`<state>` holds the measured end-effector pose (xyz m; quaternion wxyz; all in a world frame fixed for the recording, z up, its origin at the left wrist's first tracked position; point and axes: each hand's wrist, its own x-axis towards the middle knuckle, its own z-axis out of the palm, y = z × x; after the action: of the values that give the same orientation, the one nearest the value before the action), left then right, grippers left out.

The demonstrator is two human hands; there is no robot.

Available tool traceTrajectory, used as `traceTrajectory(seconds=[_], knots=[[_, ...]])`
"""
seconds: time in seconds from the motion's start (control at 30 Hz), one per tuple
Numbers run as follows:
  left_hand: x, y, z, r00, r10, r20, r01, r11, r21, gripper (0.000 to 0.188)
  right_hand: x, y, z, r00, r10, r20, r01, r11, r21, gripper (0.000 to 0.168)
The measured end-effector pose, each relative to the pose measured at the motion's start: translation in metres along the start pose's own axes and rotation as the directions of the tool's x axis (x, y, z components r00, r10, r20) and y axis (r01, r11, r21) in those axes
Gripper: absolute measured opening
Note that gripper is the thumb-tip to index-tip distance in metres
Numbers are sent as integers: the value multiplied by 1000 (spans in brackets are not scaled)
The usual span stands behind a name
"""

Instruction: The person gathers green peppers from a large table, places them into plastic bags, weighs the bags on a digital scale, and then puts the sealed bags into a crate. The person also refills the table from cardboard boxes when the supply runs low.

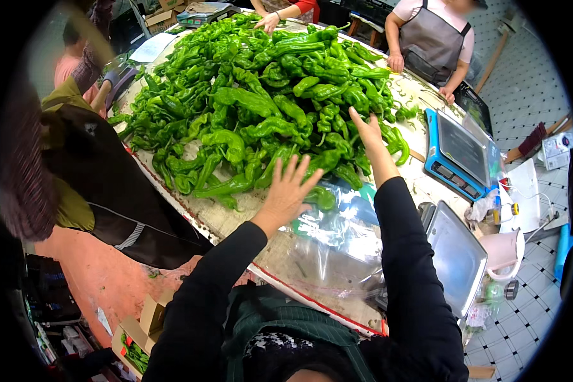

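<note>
A large heap of long green peppers [248, 100] covers the middle of the table [238, 215]. My left hand [286, 191], fingers spread, is at the near edge of the heap, holding nothing. Farther right, my right hand [367, 131] reaches against the heap's right side with its thumb and fingers apart; some of its fingers are hidden, and no pepper is gripped in it. Between my forearms lies a clear plastic bag [334, 248] with green print, flat on the table. A single pepper [321, 197] rests at the bag's upper end, just right of my left hand.
A blue scale [458, 150] and a metal-topped scale [456, 258] stand at the right, beside a pink pitcher [504, 253]. Co-workers stand along the far and left sides; one person's hands [270, 21] touch the heap. A cardboard box [133, 339] holding peppers sits low at the left.
</note>
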<state>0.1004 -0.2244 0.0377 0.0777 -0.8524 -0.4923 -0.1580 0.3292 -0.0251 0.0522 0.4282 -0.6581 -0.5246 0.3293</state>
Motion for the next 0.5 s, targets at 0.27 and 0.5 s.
traceTrajectory(seconds=[0.27,0.5], knots=[[29,-7,3,991,51,125,-51,999,1,109,-21,10,-14,989,2,150,-54,938,341,103],[54,-8,1,923,-95,374,110,994,-20,102,-22,13,-20,948,130,291,-276,794,542,98]])
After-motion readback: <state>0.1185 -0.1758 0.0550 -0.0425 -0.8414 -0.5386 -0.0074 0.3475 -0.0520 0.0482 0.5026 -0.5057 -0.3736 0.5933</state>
